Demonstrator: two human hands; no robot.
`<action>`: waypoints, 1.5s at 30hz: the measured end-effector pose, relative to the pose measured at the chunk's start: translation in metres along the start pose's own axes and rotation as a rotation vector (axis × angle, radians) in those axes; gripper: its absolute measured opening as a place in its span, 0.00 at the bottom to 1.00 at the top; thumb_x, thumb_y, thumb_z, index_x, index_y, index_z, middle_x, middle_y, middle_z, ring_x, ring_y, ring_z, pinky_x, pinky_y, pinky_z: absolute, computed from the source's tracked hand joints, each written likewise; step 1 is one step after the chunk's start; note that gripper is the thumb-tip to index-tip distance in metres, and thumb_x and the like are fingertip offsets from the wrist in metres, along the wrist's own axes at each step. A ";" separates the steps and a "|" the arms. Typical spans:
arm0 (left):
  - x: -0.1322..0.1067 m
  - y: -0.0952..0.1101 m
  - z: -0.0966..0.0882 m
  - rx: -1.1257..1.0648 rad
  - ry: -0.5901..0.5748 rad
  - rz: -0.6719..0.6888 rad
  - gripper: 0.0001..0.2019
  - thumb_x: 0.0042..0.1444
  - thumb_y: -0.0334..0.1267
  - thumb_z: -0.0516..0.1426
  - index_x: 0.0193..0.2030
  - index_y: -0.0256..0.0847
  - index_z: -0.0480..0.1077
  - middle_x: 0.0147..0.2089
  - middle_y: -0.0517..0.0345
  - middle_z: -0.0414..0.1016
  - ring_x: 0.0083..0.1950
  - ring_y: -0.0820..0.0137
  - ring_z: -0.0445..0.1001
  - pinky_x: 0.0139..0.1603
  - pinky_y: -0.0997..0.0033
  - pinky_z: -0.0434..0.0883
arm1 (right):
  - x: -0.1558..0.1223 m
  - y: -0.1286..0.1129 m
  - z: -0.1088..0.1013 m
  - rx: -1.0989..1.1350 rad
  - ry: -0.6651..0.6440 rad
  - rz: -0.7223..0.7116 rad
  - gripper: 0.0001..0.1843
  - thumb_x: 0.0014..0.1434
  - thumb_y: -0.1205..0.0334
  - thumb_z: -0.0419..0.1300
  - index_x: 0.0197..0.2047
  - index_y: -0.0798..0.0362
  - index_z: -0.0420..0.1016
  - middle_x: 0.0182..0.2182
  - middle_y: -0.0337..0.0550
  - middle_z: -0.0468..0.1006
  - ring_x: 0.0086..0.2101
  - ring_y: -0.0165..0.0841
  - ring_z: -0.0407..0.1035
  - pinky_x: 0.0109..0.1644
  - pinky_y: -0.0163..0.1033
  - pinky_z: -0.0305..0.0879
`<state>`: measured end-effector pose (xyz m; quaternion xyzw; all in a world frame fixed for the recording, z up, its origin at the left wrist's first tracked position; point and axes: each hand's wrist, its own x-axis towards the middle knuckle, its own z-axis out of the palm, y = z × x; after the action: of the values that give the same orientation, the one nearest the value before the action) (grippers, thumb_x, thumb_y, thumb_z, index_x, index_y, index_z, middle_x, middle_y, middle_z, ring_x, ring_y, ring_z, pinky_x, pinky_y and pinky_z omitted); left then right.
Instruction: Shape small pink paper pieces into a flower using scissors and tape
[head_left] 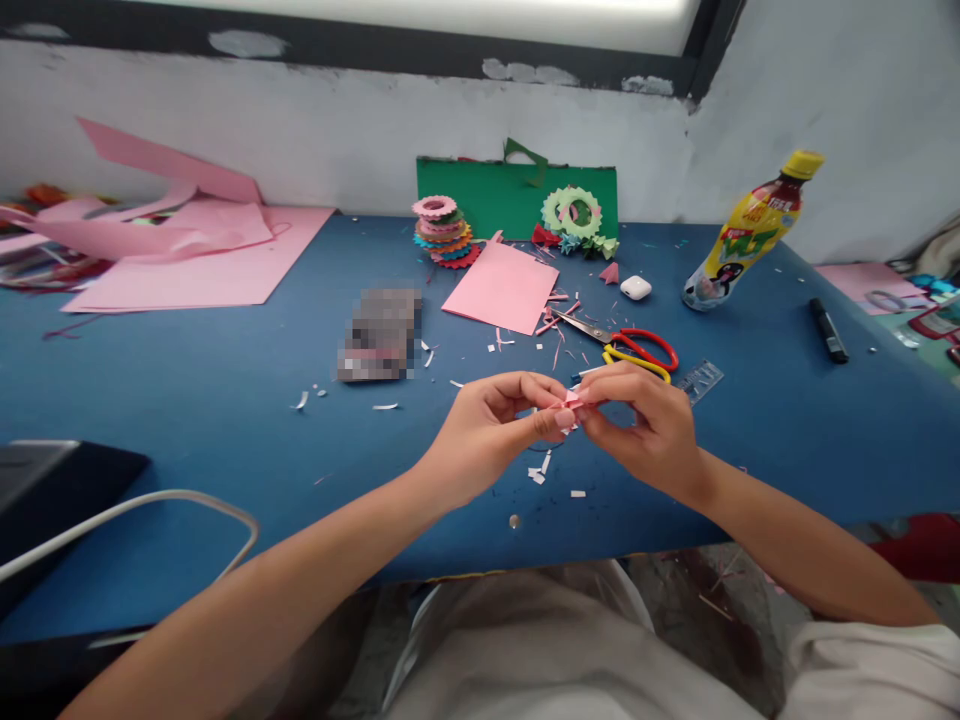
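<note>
Over the front of the blue table, my left hand and my right hand meet and pinch one small folded piece of pink paper between their fingertips. Both hands have their fingers closed on it, held a little above the tabletop. Small paper scraps lie right under the hands. Red and yellow scissors rest just behind my right hand.
A pink paper sheet lies mid-table, large pink sheets at far left. Stacked paper rings, a green board, a bottle, a black marker, a white case, a clear ruler and a white cable lie around.
</note>
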<state>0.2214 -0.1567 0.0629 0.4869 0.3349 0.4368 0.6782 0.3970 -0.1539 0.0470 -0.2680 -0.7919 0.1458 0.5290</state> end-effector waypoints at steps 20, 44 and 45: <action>-0.002 0.005 0.002 -0.228 -0.014 -0.193 0.08 0.47 0.34 0.64 0.25 0.36 0.68 0.29 0.60 0.71 0.29 0.78 0.71 0.28 0.78 0.76 | -0.002 -0.001 -0.009 -0.101 -0.050 -0.160 0.12 0.56 0.71 0.58 0.42 0.46 0.69 0.40 0.39 0.75 0.40 0.30 0.71 0.45 0.39 0.70; -0.010 -0.004 0.001 0.339 0.063 0.290 0.13 0.46 0.35 0.64 0.41 0.44 0.78 0.40 0.53 0.77 0.35 0.69 0.75 0.30 0.74 0.76 | -0.002 -0.006 0.002 0.072 0.042 0.071 0.08 0.54 0.70 0.60 0.37 0.49 0.69 0.35 0.39 0.73 0.37 0.29 0.70 0.39 0.37 0.71; -0.010 -0.005 0.000 0.390 0.067 0.327 0.13 0.47 0.35 0.64 0.42 0.45 0.78 0.40 0.53 0.77 0.35 0.69 0.75 0.31 0.74 0.76 | -0.002 -0.006 0.002 0.079 0.043 0.080 0.08 0.54 0.70 0.60 0.37 0.49 0.69 0.35 0.39 0.73 0.37 0.29 0.70 0.39 0.36 0.71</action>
<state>0.2186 -0.1667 0.0580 0.6415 0.3519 0.4839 0.4801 0.3941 -0.1600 0.0473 -0.2816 -0.7625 0.1921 0.5499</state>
